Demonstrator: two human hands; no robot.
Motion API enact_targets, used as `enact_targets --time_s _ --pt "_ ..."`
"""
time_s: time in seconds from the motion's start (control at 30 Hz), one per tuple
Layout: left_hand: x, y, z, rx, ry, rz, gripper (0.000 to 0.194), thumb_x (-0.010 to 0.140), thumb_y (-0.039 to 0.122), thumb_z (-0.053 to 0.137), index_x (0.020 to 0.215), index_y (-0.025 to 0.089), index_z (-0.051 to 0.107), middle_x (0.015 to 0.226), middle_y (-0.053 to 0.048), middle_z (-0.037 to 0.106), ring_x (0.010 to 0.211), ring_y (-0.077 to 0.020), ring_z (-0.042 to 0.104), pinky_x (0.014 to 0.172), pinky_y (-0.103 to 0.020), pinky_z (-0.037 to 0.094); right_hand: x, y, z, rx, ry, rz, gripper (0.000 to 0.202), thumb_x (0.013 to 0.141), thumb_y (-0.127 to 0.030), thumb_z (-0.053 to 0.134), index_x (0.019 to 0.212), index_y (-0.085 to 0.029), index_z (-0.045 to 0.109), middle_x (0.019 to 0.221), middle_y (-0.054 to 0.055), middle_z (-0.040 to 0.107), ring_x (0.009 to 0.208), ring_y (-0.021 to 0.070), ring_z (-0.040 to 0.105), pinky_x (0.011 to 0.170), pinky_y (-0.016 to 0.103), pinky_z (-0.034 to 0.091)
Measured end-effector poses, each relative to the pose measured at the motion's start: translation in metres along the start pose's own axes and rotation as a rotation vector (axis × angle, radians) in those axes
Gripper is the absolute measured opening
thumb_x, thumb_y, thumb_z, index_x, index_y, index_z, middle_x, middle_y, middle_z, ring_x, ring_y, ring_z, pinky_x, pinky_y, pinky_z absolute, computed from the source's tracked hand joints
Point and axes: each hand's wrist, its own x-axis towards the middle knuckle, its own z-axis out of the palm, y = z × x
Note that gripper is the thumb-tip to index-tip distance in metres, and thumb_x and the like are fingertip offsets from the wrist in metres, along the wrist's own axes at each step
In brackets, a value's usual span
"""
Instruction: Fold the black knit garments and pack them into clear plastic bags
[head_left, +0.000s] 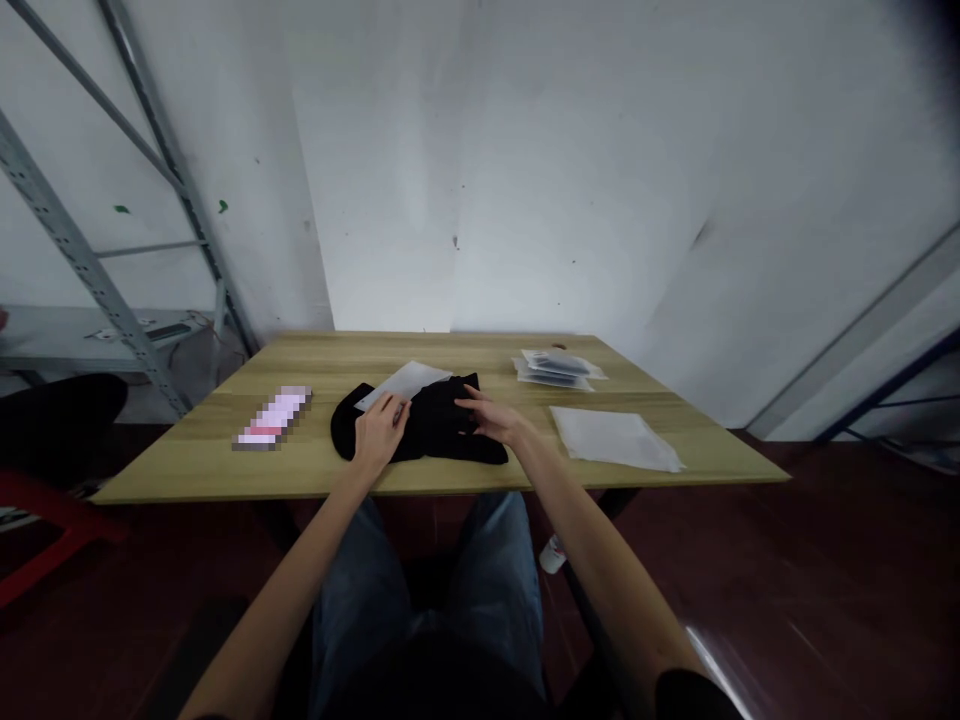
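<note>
A piece of black cloth (442, 420), perhaps a garment, lies bunched near the table's front edge. Partly under its folds and partly on top, a white sheet or flat bag (411, 380) sticks out toward the back. My left hand (380, 432) rests at the cloth's left part, beside the white sheet, with its fingers curled together. What those fingers pinch is too small to make out. On the right part of the cloth, my right hand (491, 415) touches the fabric with its fingers apart.
The wooden table (360, 350) stands against a white wall. A phone-like pixelated item (276, 417) lies at left. Right of the cloth are a stack of flat packets (555, 368) and a white flat bag (615, 438). A metal rack (150, 300) and red stool (45, 530) stand left.
</note>
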Motion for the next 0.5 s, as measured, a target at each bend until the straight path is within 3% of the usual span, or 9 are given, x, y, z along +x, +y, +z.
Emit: enact_targets --time_s 0.3,0.5 --pt "0.0 -0.002 0.001 -0.064 0.08 0.038 0.029 0.11 0.035 0.051 0.091 0.022 0.069 0.082 -0.002 0.066 0.072 -0.0151 0.062 0.068 -0.027 0.043 0.007 0.02 0.01 0.071 -0.037 -0.061 0.065 0.083 -0.014 0.074 0.141 -0.038 0.058 0.096 -0.002 0.068 0.074 0.0144 0.066 0.065 0.031 0.066" --pt "0.0 0.0 -0.001 -0.05 0.047 0.054 0.027 0.11 0.033 0.053 0.092 0.022 0.07 0.085 -0.002 0.068 0.075 -0.0155 0.064 0.069 -0.028 0.044 0.012 0.02 0.009 0.152 0.071 -0.141 0.067 0.078 -0.013 0.075 0.137 -0.039 0.057 0.093 -0.004 0.068 0.072 0.0144 0.065 0.062 0.028 0.063"
